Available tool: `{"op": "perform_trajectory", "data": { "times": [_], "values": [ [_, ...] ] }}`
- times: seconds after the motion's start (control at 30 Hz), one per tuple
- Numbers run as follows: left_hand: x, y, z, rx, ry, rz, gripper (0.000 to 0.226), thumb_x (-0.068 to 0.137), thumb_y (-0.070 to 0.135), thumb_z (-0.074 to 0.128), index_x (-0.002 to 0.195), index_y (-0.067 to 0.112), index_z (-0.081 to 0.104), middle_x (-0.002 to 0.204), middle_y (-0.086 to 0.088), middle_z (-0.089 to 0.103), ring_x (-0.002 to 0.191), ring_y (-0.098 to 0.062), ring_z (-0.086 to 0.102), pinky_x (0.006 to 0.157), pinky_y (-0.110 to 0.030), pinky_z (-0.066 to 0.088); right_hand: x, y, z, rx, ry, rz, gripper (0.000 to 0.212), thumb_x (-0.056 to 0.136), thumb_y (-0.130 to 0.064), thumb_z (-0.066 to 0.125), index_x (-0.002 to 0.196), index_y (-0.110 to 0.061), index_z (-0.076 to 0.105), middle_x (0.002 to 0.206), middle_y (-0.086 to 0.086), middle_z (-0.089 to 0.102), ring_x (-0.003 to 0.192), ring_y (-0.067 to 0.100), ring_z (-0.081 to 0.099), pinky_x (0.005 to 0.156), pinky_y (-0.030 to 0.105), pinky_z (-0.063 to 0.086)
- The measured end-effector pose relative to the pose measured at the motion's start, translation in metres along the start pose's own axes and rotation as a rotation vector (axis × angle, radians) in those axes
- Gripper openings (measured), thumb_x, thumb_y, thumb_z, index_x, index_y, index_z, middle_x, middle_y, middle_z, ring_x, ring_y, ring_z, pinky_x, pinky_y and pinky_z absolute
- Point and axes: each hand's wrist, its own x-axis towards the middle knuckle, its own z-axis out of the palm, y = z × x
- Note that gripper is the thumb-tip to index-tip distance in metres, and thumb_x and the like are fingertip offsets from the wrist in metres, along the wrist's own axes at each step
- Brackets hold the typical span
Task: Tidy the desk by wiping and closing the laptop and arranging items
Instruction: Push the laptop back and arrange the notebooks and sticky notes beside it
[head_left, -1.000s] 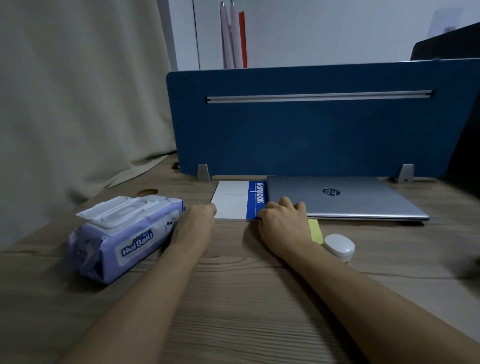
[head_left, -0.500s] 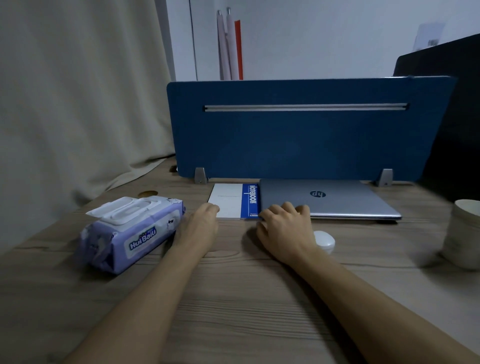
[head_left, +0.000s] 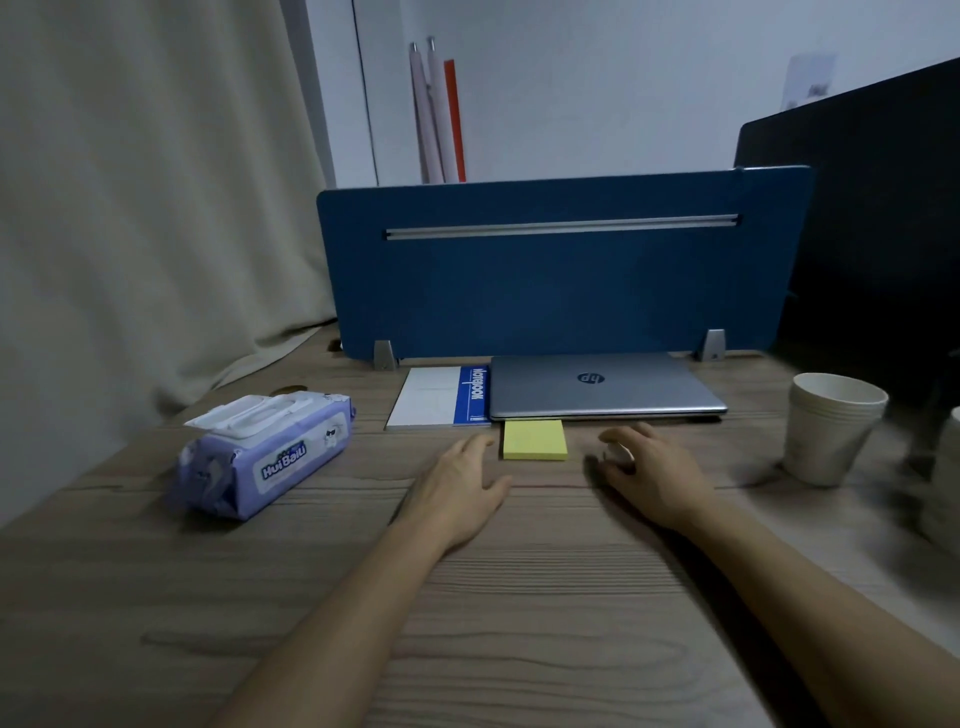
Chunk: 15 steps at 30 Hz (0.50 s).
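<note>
Both hands low on desk, laptop shut at back.
L hand flat, fingers relaxed, holding nothing, just left of yellow sticky pad. R hand curled over small white object, mostly hidden. Wipes pack far left, cups right. Behind: notebook beside closed silver laptop, against blue divider.

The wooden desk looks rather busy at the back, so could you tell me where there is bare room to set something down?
Free: the wooden desk in front of both forearms, and the strip between the purple wet-wipes pack and the left hand. Crowded: the back row of white-and-blue notebook, closed silver laptop, yellow sticky-note pad and stacked paper cups.
</note>
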Motion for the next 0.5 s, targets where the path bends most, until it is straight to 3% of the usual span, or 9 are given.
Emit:
{"op": "perform_trajectory", "data": {
  "times": [0.1, 0.3, 0.5],
  "values": [
    [0.005, 0.006, 0.005, 0.044, -0.009, -0.029, 0.069, 0.089, 0.059, 0.055, 0.147, 0.031, 0.031, 0.150, 0.003, 0.046, 0.133, -0.022, 0.045, 0.108, -0.048, 0.040, 0.003, 0.003, 0.000, 0.116, -0.011, 0.015, 0.041, 0.088, -0.033, 0.064, 0.125, -0.018, 0.059, 0.129, 0.007, 0.058, 0.113, 0.027, 0.056, 0.093, 0.034, 0.044],
    [0.027, 0.019, 0.019, 0.042, -0.008, -0.050, 0.078, 0.082, 0.067, 0.053, 0.147, 0.033, 0.027, 0.149, 0.003, 0.047, 0.134, -0.024, 0.042, 0.107, -0.048, 0.034, 0.018, -0.001, 0.004, 0.101, -0.103, -0.011, 0.043, 0.091, -0.056, 0.046, 0.120, -0.031, 0.063, 0.126, -0.003, 0.060, 0.111, 0.023, 0.053, 0.094, 0.043, 0.045],
    [0.036, 0.016, 0.024, -0.049, -0.018, -0.067, 0.079, 0.079, 0.065, 0.060, 0.144, 0.040, 0.023, 0.144, 0.002, 0.049, 0.130, -0.024, 0.044, 0.105, -0.047, 0.040, 0.037, -0.013, 0.015, 0.152, -0.081, -0.119, 0.035, 0.082, -0.045, 0.045, 0.103, -0.031, 0.069, 0.111, -0.007, 0.069, 0.105, 0.023, 0.054, 0.086, 0.037, 0.047]
  ]
}}
